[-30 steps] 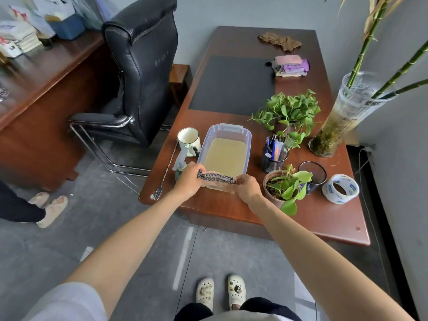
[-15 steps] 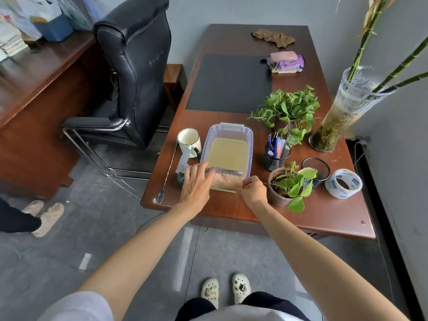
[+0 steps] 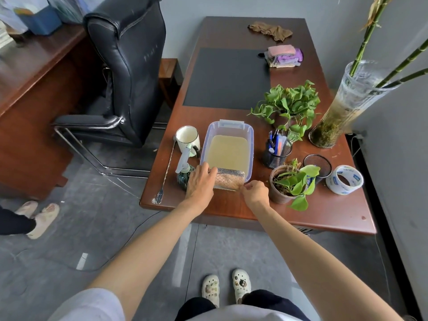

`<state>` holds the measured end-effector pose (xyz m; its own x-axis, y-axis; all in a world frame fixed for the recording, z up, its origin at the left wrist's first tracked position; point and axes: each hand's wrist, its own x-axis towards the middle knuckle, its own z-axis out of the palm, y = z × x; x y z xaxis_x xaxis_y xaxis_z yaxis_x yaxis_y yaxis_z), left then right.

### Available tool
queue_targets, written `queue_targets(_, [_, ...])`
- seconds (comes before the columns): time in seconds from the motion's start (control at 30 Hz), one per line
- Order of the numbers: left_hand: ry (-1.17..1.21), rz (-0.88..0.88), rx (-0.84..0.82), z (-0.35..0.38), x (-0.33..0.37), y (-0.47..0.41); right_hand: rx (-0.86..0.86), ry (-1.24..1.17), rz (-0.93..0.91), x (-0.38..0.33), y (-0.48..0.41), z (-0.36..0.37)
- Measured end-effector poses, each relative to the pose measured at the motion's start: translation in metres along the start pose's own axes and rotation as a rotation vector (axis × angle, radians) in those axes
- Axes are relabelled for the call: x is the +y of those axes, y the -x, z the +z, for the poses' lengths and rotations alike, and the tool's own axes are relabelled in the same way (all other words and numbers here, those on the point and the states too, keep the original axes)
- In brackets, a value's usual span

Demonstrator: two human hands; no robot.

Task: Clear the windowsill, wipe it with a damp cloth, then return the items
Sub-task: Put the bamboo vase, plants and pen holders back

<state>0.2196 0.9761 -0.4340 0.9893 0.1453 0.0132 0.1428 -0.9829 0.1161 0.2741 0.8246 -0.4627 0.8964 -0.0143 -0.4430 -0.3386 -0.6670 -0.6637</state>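
A clear plastic tub (image 3: 249, 135) of murky yellowish water stands on the brown desk (image 3: 324, 212). A tan cloth with a dark mesh edge (image 3: 229, 178) hangs draped over the tub's near rim. My left hand (image 3: 200, 184) lies flat with straight fingers against the cloth's left end. My right hand (image 3: 254, 193) pinches the cloth's lower right corner. Around the tub stand a white mug (image 3: 188, 138), a spray bottle (image 3: 184, 169), a pen holder (image 3: 276, 151), a small potted plant (image 3: 289, 184), a leafy pothos (image 3: 289, 105), a tape roll (image 3: 344, 179) and a glass vase with bamboo (image 3: 342, 107).
A black office chair (image 3: 122, 72) stands left of the desk, with a second wooden desk (image 3: 30, 89) beyond it. A long fork (image 3: 165, 172) lies by the desk's left edge. Folded cloths (image 3: 283, 56) and a brown rag (image 3: 271, 31) sit at the far end. Another person's feet (image 3: 37, 216) are at left.
The cloth, held stretched between both hands a second ago, now lies draped over the tub's near rim. My left hand has opened and flattened onto it; my right hand moved down to its corner.
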Motion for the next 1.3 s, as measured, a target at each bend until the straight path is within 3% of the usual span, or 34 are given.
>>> queue_targets(0.17, [-0.022, 0.035, -0.002, 0.001, -0.002, 0.002, 0.007, 0.108, -0.003, -0.004, 0.003, 0.001])
queue_targets(0.5, [-0.015, 0.177, -0.033, -0.005, -0.02, -0.001, 0.01, 0.194, -0.186, -0.001, 0.019, -0.005])
queue_targets(0.83, [-0.226, 0.259, -0.045, -0.009, -0.016, 0.0, 0.078, 0.337, -0.131, -0.014, 0.014, -0.001])
queue_targets(1.3, [-0.256, 0.247, 0.079, -0.032, -0.005, -0.008, 0.166, 0.217, -0.243, -0.031, 0.035, -0.04])
